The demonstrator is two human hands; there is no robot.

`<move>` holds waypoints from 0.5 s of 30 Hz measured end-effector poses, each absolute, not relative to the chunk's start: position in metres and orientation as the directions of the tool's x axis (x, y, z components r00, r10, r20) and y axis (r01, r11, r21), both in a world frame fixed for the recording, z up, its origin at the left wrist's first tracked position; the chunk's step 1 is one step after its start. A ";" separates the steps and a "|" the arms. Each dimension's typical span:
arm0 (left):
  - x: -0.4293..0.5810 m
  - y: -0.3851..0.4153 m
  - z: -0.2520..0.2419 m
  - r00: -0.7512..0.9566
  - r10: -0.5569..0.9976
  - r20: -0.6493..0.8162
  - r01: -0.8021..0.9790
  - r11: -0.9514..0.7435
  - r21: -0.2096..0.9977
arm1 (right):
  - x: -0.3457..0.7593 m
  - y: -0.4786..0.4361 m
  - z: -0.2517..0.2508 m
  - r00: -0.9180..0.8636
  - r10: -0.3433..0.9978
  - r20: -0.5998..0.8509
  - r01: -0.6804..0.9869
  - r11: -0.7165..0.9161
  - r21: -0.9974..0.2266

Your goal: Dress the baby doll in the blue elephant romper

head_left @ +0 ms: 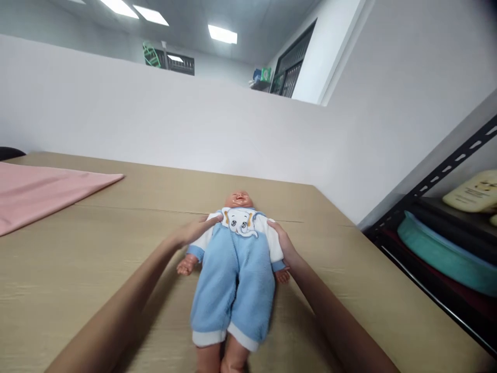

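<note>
A baby doll (233, 259) lies face up on the table, its head toward the far side and its legs toward me. It wears a light blue and white outfit with an elephant face on the chest. My left hand (196, 230) grips it at the shoulder on the left, thumb resting on the white sleeve near the chest. On the other side, my right hand (281, 239) is closed around the opposite shoulder and upper arm. The fingers of both hands are mostly hidden behind the doll.
A pink cloth (50, 189) lies on the wooden table (116, 248) at the left. White walls (194, 124) stand behind the table. To the right, a black metal shelf (438, 181) holds a teal basin (446, 254) and a pale yellow bottle (471, 191).
</note>
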State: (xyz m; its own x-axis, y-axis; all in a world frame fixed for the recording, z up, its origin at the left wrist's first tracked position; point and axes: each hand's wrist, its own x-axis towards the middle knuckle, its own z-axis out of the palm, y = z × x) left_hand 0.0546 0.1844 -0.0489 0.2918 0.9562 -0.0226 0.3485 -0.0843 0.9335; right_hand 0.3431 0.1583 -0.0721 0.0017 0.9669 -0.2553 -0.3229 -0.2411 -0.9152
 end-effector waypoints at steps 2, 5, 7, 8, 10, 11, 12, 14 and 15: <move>0.070 0.162 -0.053 0.236 0.972 0.009 0.160 -0.048 0.986 | 0.344 0.148 -0.054 -0.010 0.966 -0.259 -0.306 -0.250 -0.919; 0.089 0.114 -0.059 0.133 0.990 0.041 -0.014 -0.040 0.999 | 0.354 0.123 -0.029 -0.025 0.957 -0.288 -0.238 -0.285 -0.928; 0.094 0.073 -0.066 0.085 0.994 0.073 -0.044 -0.069 0.997 | 0.364 0.096 -0.014 -0.035 0.958 -0.284 -0.149 -0.286 -0.946; 0.094 0.049 -0.071 0.059 0.996 0.063 -0.032 -0.061 0.998 | 0.369 0.080 -0.006 -0.043 0.964 -0.263 -0.096 -0.266 -0.959; 0.086 0.002 -0.084 0.014 1.000 0.021 0.043 -0.022 0.999 | 0.377 0.041 0.007 -0.060 0.979 -0.197 0.008 -0.197 -0.980; 0.080 -0.020 -0.092 0.004 1.000 0.000 0.127 0.000 0.992 | 0.380 0.020 0.012 -0.079 0.982 -0.171 0.053 -0.167 -0.985; 0.073 -0.039 -0.100 0.063 0.998 -0.027 0.265 0.010 0.964 | 0.381 -0.001 0.017 -0.116 0.982 -0.150 0.085 -0.140 -0.986; 0.063 -0.067 -0.113 0.348 0.918 -0.191 0.552 -0.036 0.833 | 0.380 -0.042 0.023 -0.255 0.961 -0.104 0.091 -0.083 -0.992; 0.060 -0.075 -0.119 0.448 0.856 -0.259 0.622 -0.091 0.778 | 0.377 -0.059 0.025 -0.340 0.937 -0.085 0.089 -0.058 -0.994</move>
